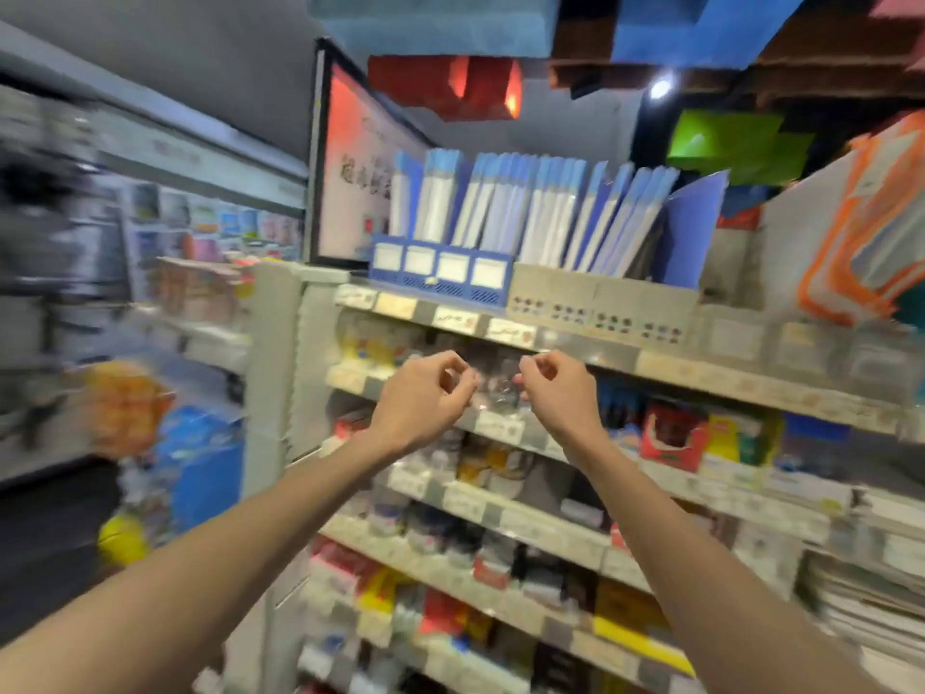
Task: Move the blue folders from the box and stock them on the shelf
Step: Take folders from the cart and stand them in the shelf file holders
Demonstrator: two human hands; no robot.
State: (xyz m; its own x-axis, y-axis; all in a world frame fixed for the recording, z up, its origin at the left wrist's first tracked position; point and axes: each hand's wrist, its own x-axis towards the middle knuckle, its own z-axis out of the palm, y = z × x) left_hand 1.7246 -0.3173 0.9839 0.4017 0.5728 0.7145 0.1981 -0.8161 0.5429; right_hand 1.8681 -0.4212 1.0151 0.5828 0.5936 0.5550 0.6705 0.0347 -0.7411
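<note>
Both hands hang in the middle of the frame, in front of the shelf's lower tiers. The left hand (425, 393) and the right hand (555, 393) are near each other, each with its fingers curled in and the thumb meeting the forefinger. Something clear glints between them, but with the blur we cannot tell whether they pinch a scrap of film or nothing at all; neither hand has a folder. The folders (525, 207) stand in a row at upper centre, on the top tier of the shelf (590, 353). Those on the left are upright in a blue rack (440, 273). Those on the right lean rightward in a grey rack (600, 303), and the last one there is splayed open. The box is not in view, so we judge that a further load has to be fetched from somewhere outside the frame. We expect the folders to be light, thin and rather bendy. Their slick plastic covers would let a bunch fan out or slip apart if held loosely. We would take a few at a time, gripping across the whole thickness close to the spine, where they are stiffest. The other hand would go under the bottom edge. We would then feed them bottom edge first into the grey rack, where the leaning row seems to leave room. A grip on one open corner would likely bend the cover and let the rest slide out.
</note>
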